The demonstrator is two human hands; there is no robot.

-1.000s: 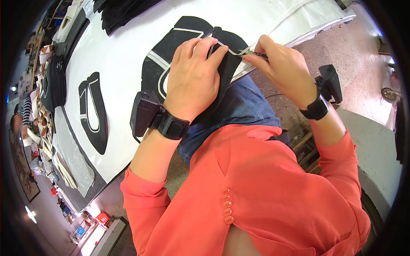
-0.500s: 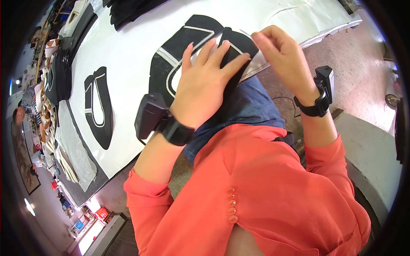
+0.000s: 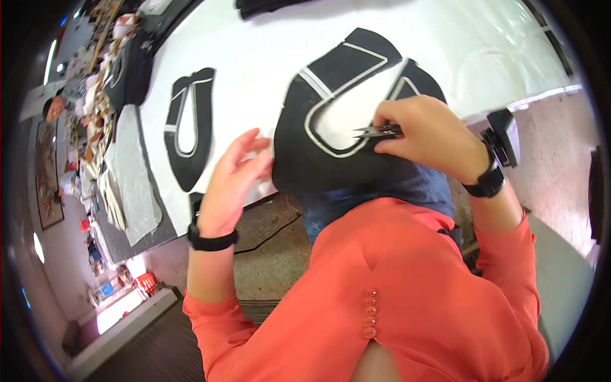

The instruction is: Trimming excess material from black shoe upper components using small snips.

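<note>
My right hand (image 3: 433, 134) is closed round a small pair of thread snips (image 3: 374, 132) with a dark handle and bare metal blades. The blades point left over the opening of a large black shoe upper (image 3: 294, 137) edged with white tape. This U-shaped upper lies on the white table, and its near side reaches my lap. My left hand (image 3: 230, 184) is at the upper's left edge, fingers apart and slightly curled, holding nothing; some fingers are blurred. Farther left, a second black shoe upper (image 3: 205, 114) with white edging lies flat on the table.
A dark folded pile (image 3: 267, 6) sits at the table's far edge. Stacked black pieces (image 3: 130, 73) and a pale translucent sheet (image 3: 137, 184) lie along the left side. A person (image 3: 73, 95) is in the background. A cable (image 3: 270, 233) hangs below the table edge.
My left hand has come off the upper and moved to its left side. The right hand has moved inward and lower, and the snips now show in it. The view has shifted.
</note>
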